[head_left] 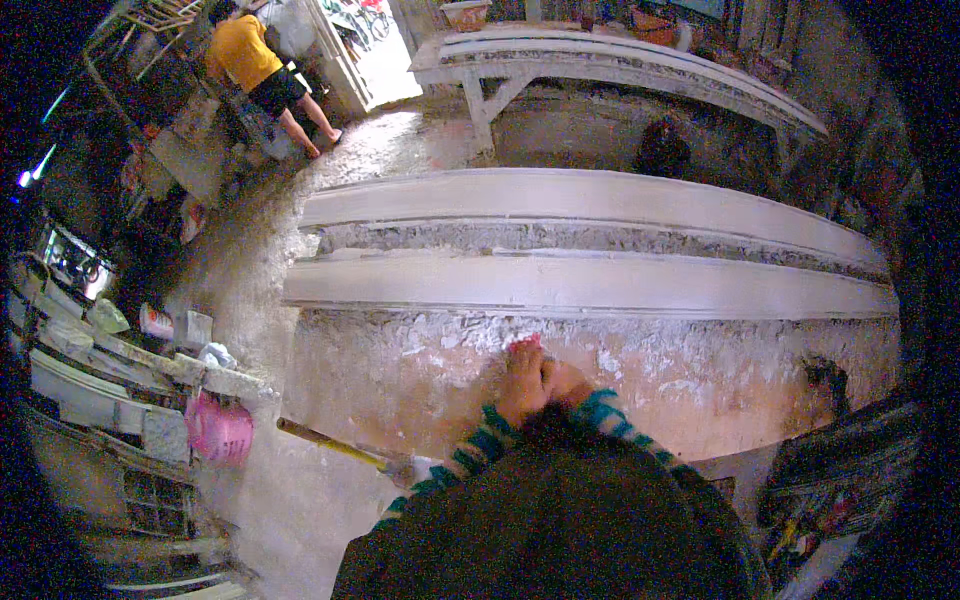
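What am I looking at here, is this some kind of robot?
No machine here: these are a person's bare left hand and right hand, coming from striped sleeves. There is one picture, taken from a camera on that person's head, looking down; its wide lens bends straight edges. The hands are close together on a messy work surface with white smears. Just beyond them lies a long white strip, and past it a second strip. Something small and red shows at the fingertips, too blurred to name, so I can't say what is held. Another person is in the background.
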